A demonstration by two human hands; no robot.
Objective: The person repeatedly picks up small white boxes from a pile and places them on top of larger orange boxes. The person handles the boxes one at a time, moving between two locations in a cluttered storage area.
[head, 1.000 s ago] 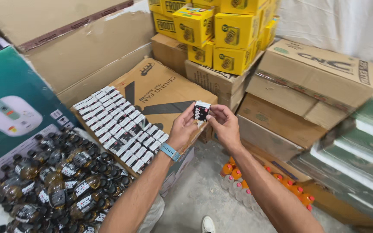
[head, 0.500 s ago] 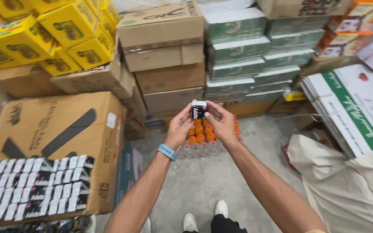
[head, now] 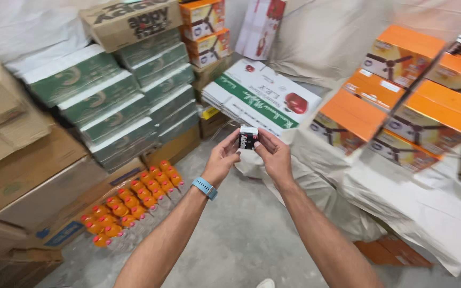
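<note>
A small black and white box (head: 248,137) is held up in front of me between both hands. My left hand (head: 222,160) grips its left side with thumb and fingers, and a blue band (head: 204,188) sits on that wrist. My right hand (head: 274,157) holds the box's right side. Both arms reach out over a grey concrete floor (head: 246,234).
Stacks of green and white cartons (head: 108,101) and brown boxes (head: 17,160) stand at the left. A pack of orange-capped bottles (head: 129,205) lies on the floor. Orange boxes (head: 401,101) on white sheeting (head: 401,197) fill the right. A flat white and green carton (head: 262,96) lies behind the hands.
My view has swung to the right: the open carton of small boxes and the yellow boxes have left the frame, and orange boxes have come in. Both hands still hold the small box.
</note>
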